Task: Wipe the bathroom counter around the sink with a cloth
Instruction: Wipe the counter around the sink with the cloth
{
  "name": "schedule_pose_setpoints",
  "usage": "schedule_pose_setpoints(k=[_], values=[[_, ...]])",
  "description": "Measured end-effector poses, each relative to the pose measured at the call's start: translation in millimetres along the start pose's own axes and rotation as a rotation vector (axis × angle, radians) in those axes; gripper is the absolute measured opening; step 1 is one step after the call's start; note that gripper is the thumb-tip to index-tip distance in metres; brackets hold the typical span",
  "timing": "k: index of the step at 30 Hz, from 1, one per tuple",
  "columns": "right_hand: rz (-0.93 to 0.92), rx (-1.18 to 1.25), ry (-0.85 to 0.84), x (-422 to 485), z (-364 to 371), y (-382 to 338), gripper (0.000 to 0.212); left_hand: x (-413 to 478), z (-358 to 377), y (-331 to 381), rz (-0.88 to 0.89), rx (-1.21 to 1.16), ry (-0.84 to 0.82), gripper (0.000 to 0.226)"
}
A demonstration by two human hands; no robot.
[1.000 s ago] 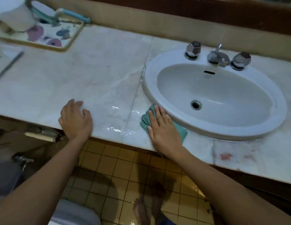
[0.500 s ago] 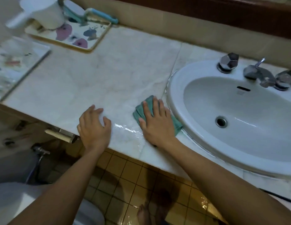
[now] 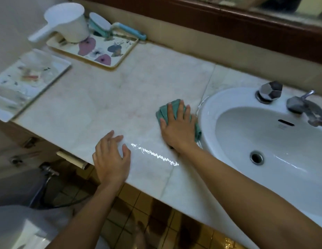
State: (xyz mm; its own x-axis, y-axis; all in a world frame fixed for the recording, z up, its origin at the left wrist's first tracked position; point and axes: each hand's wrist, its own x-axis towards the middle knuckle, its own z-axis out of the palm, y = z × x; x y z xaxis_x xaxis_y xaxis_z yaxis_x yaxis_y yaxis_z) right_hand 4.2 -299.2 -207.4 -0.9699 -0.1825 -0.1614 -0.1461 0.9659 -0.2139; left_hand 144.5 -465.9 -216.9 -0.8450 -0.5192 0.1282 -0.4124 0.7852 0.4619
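1. The right hand (image 3: 179,125) lies flat on a green cloth (image 3: 163,110), fingers (image 3: 172,112) spread, pressing it onto the marble bench (image 3: 120,97) just left of the white sink (image 3: 208,112).
2. The left hand (image 3: 111,160) rests flat on the bench's front edge, well left of the sink, fingers loosely spread, holding nothing.

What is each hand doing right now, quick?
Left hand: open, fingers spread, resting flat on the counter, holding nothing.
Right hand: open and flat, pressing the green cloth onto the counter beside the sink.
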Motion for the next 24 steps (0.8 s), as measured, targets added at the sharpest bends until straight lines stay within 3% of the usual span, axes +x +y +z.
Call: schedule_pose_setpoints(k=[3, 8, 12, 21, 24], values=[[0.056, -0.003, -0.017, 22.1, 3.4, -33.9, 0.064, 1.3, 0.2, 0.0, 0.003, 0.001, 0.006, 0.032], [-0.225, -0.071, -0.026, -42.2, 14.3, -36.1, 0.064, 6.4, -3.3, -2.4, 0.080, 0.105, -0.059, 0.031], [-0.067, -0.088, -0.014, -26.1, 3.8, -13.4, 0.063, 52.3, -25.3, -27.8, 0.195, -0.013, -0.137, 0.016], [0.383, 0.018, 0.033, 131.3, -30.0, 8.9, 0.067, 122.6, -24.9, -73.7, 0.269, 0.170, -0.203, 0.049], [0.402, 0.004, 0.014, 164.1, -31.0, -14.0, 0.068, 123.2, -22.3, -71.5, 0.253, 0.177, -0.211, 0.048]])
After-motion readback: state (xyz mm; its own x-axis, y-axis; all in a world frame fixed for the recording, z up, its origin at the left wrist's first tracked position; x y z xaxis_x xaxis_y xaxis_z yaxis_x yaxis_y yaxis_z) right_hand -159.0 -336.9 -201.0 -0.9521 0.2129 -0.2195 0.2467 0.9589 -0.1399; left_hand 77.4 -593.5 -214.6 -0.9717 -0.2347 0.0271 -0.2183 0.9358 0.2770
